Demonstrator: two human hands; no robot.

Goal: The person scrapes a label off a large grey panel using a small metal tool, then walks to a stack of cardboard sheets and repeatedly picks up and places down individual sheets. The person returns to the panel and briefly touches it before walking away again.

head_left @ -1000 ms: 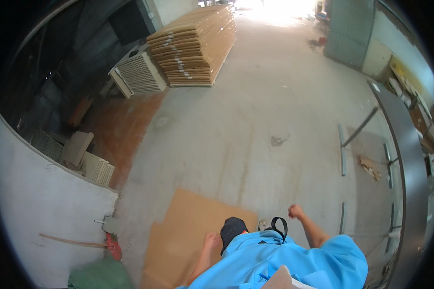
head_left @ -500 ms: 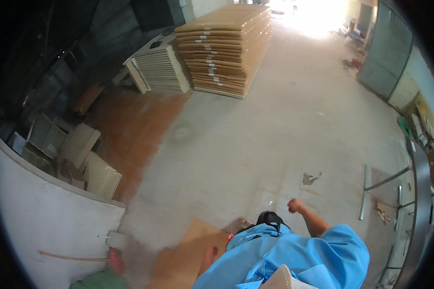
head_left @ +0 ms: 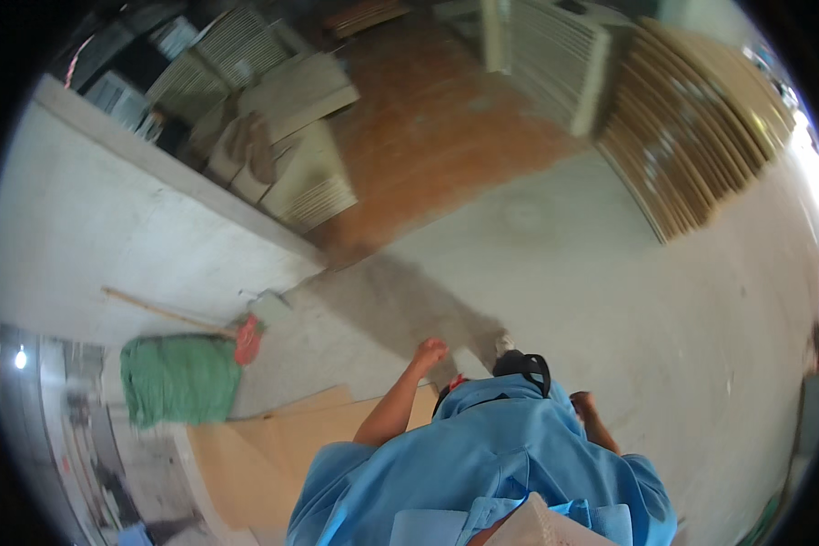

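Across a grey workshop floor [head_left: 591,273], flat cardboard [head_left: 278,460] at near left could slip if stepped on, the left hand [head_left: 430,349] loosely clenched, the right hand's [head_left: 583,401] fingers too shadowed to tell.

Cardboard [head_left: 273,455] lies on the floor [head_left: 628,346] beside the sack [head_left: 180,378]

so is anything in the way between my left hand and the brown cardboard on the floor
Nothing visible stands between the left hand and the brown cardboard, though the left forearm covers part of it in this view. The green sack lies farther left, out of that path.
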